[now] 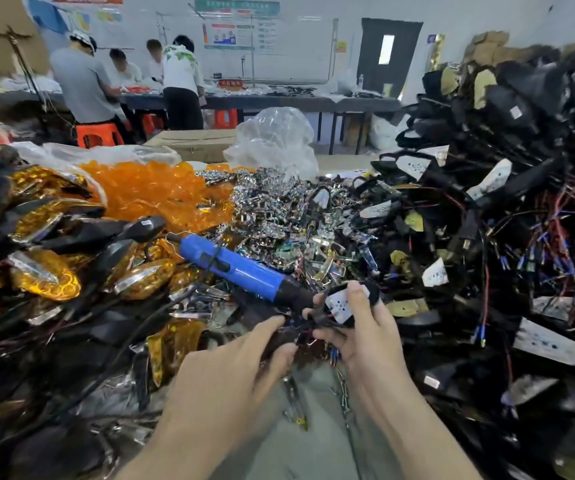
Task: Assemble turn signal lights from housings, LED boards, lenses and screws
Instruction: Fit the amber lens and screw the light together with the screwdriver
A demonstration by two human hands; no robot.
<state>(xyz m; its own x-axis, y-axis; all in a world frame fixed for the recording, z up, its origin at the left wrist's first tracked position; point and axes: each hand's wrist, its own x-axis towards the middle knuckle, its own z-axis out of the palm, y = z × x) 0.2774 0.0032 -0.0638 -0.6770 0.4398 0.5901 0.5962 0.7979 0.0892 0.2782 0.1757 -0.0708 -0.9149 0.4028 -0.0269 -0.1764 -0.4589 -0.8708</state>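
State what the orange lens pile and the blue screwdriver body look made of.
Pile of orange lenses: translucent moulded plastic, likely; light glows through it and the surfaces are glossy. Blue cylindrical screwdriver body: smooth opaque plastic, it seems; even colour, soft sheen.

Two hands are in view, a left hand (pixel 241 368) and a right hand (pixel 362 327), with one housing (pixel 339 303) between them. One blue screwdriver (pixel 237 268) lies mid-tabletop. There are four heaps, each too many to count:
- orange lenses (pixel 154 188) toward the far edge
- silver reflectors (pixel 272 209) beside them
- wired black housings (pixel 504 185) along the right edge
- amber-lensed lights (pixel 47 278) along the left edge

At the far edge are one clear plastic bag (pixel 275 140) and one cardboard box (pixel 192 142). Beyond it are four people (pixel 81 81) and three orange stools (pixel 97 133).
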